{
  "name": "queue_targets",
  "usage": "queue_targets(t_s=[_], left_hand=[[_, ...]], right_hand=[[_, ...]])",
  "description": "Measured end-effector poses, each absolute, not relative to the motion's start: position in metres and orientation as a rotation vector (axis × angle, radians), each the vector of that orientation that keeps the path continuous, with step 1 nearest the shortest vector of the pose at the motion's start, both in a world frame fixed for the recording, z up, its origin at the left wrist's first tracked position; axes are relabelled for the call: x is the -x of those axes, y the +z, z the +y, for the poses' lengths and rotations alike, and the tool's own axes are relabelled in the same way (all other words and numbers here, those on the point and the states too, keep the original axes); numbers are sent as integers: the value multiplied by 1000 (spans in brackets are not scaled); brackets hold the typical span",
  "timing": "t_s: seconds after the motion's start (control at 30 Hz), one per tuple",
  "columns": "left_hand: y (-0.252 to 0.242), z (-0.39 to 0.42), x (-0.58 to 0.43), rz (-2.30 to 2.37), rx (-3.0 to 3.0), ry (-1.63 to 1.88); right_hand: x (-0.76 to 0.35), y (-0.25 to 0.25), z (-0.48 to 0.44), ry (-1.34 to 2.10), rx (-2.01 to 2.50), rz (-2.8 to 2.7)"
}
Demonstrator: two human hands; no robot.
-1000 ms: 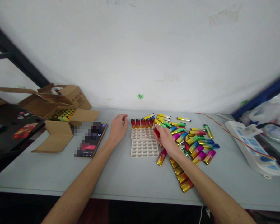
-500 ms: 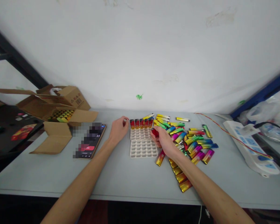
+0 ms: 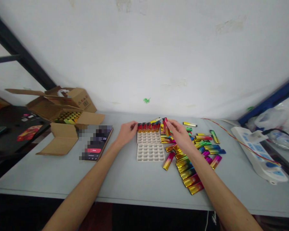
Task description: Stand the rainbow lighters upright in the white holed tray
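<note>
As I watch through the head camera, a grey table [image 3: 135, 183] spreads under both forearms. An open cardboard box [image 3: 62, 128] and a phone [image 3: 96, 144] lie well to the left of the left hand, and a white power strip [image 3: 260, 150] lies well to the right of the right hand. A loose pile of metallic lighters [image 3: 199, 147] lies under and just right of the right wrist. Between the hands sits a white slotted tray [image 3: 150, 152]. A row of lighters [image 3: 148, 127] stands upright in its farthest slots, and the other slots are bare.

The left hand [image 3: 126, 133] is loosely curled, with its fingertips touching the left end of that row. The right hand [image 3: 180, 133] pinches one red-topped lighter [image 3: 165, 124] between thumb and fingers. It is nearly upright, just beside the row's right end.

A second ago the right hand held this lighter lower, over the tray's right edge. The left hand rested open, apart from the tray. Both have since moved up to the far row. I judge the lighter is lined up with the row but not seated; I cannot tell whether its base touches a slot.
</note>
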State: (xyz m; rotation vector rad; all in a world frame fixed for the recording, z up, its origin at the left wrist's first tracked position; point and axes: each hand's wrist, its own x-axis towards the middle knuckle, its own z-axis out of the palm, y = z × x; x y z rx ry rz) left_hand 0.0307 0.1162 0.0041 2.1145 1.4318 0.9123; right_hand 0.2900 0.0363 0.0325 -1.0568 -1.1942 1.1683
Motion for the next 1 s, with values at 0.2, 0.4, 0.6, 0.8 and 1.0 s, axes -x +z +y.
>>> queue_targets(t_s=[0.2, 0.4, 0.6, 0.8, 1.0], left_hand=[[4, 120, -25, 1333, -2022, 901], [2, 121, -23, 1303, -1969, 927], [-2, 121, -24, 1289, -1963, 947], [-5, 122, -25, 1309, -1957, 956], [-2, 121, -25, 1312, -1965, 961]], right_hand=[[-283, 37, 43, 899, 1096, -1412], [-242, 50, 45, 697, 1060, -1859], [-222, 35, 58, 470, 1134, -2043], [-221, 37, 65, 320, 1253, -2254], [-217, 47, 70, 196, 1497, -2385]])
